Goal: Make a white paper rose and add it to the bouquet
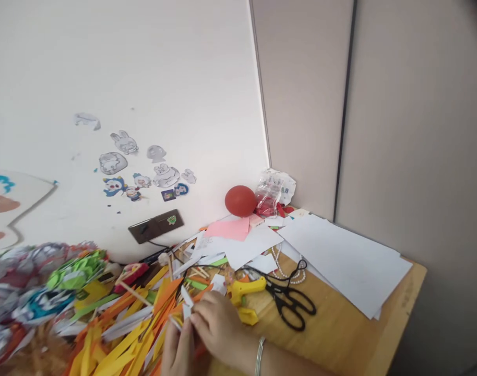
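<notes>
My left hand point(178, 347) and my right hand point(219, 325) meet low in the middle of the head view. Between their fingertips they pinch a small folded piece of white paper point(187, 309). A sliver of yellow shows by the left fingers; how it is attached is hidden. Just beyond my right hand lies a yellow glue gun point(248, 287). To its right rest black-handled scissors point(295, 307). Yellow, orange and white paper strips point(121, 331) spread in a heap left of my hands.
White sheets point(340, 256) lie along the table's right side, beside a string of white beads point(299, 277). A red balloon point(240, 201) and a clear plastic packet point(270, 190) stand against the wall. A pink paper point(228, 228) is in front. A cable runs from the wall socket point(156, 226).
</notes>
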The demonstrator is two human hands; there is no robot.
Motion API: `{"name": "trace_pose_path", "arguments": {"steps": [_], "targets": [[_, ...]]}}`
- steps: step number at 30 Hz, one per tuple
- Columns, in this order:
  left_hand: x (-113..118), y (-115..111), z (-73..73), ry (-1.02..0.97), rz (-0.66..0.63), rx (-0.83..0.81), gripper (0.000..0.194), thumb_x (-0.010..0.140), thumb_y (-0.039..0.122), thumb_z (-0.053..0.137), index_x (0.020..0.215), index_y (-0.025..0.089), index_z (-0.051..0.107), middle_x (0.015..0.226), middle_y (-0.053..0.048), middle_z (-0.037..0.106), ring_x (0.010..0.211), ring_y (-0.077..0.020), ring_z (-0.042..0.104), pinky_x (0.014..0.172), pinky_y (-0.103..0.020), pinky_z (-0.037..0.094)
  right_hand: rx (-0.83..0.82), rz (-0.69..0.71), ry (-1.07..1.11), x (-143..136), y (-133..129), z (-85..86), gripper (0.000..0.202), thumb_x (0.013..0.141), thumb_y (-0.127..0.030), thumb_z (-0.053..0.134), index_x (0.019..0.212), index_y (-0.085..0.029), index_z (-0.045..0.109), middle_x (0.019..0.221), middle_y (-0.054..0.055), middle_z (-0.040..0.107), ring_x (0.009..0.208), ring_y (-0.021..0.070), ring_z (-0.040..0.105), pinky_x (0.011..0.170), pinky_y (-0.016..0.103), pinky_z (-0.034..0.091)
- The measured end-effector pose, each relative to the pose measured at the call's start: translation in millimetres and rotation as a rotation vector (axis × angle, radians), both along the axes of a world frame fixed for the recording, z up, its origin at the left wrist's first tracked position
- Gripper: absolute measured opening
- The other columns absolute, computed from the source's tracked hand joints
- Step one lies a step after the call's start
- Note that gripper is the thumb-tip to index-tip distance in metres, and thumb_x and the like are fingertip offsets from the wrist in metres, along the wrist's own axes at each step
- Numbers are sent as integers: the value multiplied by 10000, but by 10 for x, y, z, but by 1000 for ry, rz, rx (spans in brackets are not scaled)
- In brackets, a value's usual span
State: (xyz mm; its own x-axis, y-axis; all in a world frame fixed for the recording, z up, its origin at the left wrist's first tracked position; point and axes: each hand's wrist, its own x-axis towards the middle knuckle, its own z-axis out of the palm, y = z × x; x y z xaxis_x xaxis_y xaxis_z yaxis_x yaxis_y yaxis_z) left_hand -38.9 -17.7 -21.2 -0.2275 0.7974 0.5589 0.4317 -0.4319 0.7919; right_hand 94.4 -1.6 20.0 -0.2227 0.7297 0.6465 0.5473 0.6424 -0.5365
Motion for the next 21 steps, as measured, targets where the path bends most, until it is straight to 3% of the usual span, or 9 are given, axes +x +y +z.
{"name": "trace_pose_path", "arguments": {"steps": [3, 5, 8, 14, 18, 21], "targets": [[80, -28, 101, -5, -45, -137, 305, 629, 476, 627, 824, 242, 634, 962, -52, 655, 1016, -269, 563, 889, -369, 457, 15, 46, 17, 51, 23, 2, 105, 837, -189, 489, 857, -185, 592, 806, 27, 595, 774, 157, 532, 685, 251, 417], [184, -48, 200, -111, -118, -276, 286, 723, 461, 529, 852, 219, 611, 894, -41, 658, 932, -234, 584, 857, -356, 459, 1, 52, 42, 50, 51, -19, 118, 827, -158, 495, 829, -187, 609, 795, 23, 605, 755, 151, 538, 685, 248, 414], [291, -54, 320, -147, -214, -302, 260, 742, 426, 527, 805, 182, 590, 760, -29, 626, 778, -200, 571, 769, -323, 459, -36, 60, 95, 71, 81, -33, 135, 816, -132, 500, 785, -186, 620, 757, 11, 610, 735, 142, 545, 671, 238, 410], [280, -21, 309, -164, -429, -339, 241, 798, 401, 477, 698, 184, 511, 559, 26, 561, 526, -145, 517, 563, -272, 424, -28, 152, -34, 217, 135, 19, 182, 830, -155, 476, 703, -183, 602, 698, 6, 586, 694, 142, 531, 635, 235, 393], [283, -38, 273, -132, -374, -322, 265, 820, 396, 451, 646, 196, 462, 520, 55, 482, 493, -117, 443, 523, -243, 371, 41, 132, -208, 240, 135, 4, 193, 839, -154, 432, 731, -172, 591, 745, 39, 587, 734, 169, 525, 662, 266, 389], [296, -69, 270, -97, -345, -299, 283, 817, 418, 449, 637, 200, 451, 553, 58, 449, 530, -115, 414, 542, -239, 359, 20, 161, -130, 238, 135, -7, 231, 876, -163, 369, 884, -174, 600, 843, 53, 616, 797, 169, 542, 717, 277, 404]]}}
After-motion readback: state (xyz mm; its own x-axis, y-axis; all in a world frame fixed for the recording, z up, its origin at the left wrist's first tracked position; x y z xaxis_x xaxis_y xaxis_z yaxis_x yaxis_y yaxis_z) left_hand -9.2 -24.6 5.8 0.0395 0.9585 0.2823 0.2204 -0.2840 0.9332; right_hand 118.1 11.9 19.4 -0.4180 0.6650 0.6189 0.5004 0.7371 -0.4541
